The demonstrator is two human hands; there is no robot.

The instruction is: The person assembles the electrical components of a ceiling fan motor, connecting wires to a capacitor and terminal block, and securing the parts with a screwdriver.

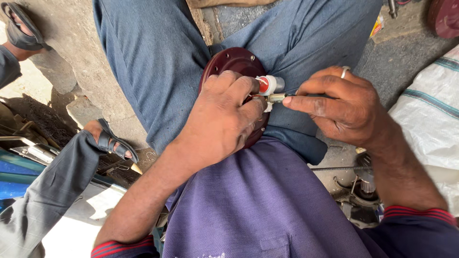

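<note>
- On the wearer's lap, across the blue trousers (158,62), sits a dark red round metal disc (229,62) with small holes along its rim; it leans against the thigh, its lower half hidden behind the left hand.
- Beside the right forearm, a white woven sack (430,119) with teal stripes lies on the ground.
- At the far left, another person's grey trouser leg (52,186) stretches in, ending in a foot in a black sandal (112,143); a second sandalled foot (21,31) shows in the top corner.
- The left hand (220,119) lies over the disc, fingers curled down and clenched around its middle part.
- The right hand (344,105), a ring on one finger, pinches a slim dark tool, thumb and forefinger pressed together; the tool's pale metal tip (276,98) meets the left hand's fingertips at the disc's edge.
- Just above that tip, touching the disc, stands a small white cylindrical fitting with a red face (267,85).
- Below the right wrist, grey metal parts (356,191) lie on the floor, too dim to identify.
</note>
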